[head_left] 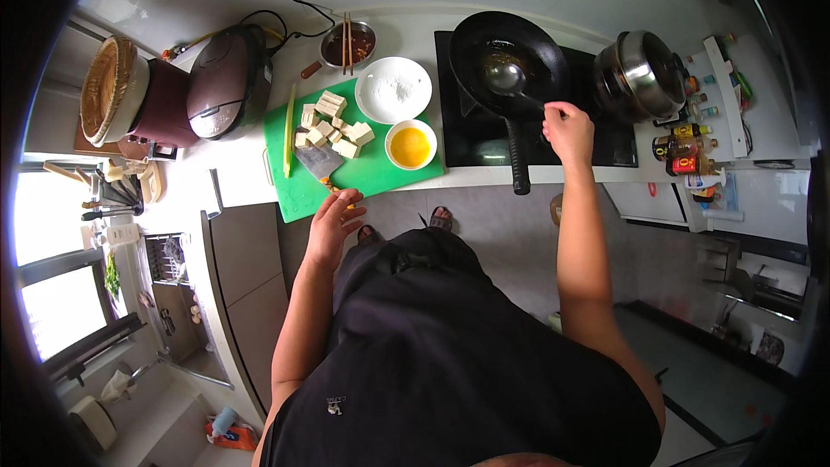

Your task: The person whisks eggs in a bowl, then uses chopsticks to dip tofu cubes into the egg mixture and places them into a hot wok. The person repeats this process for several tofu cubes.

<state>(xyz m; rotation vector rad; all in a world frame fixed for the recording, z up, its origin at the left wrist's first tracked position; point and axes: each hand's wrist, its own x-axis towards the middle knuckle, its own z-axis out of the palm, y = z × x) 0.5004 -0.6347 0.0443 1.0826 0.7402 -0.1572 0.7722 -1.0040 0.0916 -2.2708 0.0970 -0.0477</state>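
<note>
My right hand (569, 131) grips the handle of a metal ladle (504, 78), whose bowl rests low inside a black wok (543, 52). Some oily liquid glistens in the wok, and its black handle (517, 155) points towards me. My left hand (334, 224) hovers by the near edge of a green cutting board (382, 183), fingers loosely apart, partly covering the handle of a cleaver (318, 161). Cut tofu blocks (347, 148) lie on the board around the blade. A bowl of white powder (394, 100) and a smaller bowl of beaten egg (410, 148) stand at the board's right.
Behind the board is a small pan of dark sauce (337, 52) with chopsticks (347, 42) across it. A rice cooker (230, 84) stands left. Steel pots (639, 74) sit right of the wok on the black cooktop (480, 149), near several sauce bottles (687, 146).
</note>
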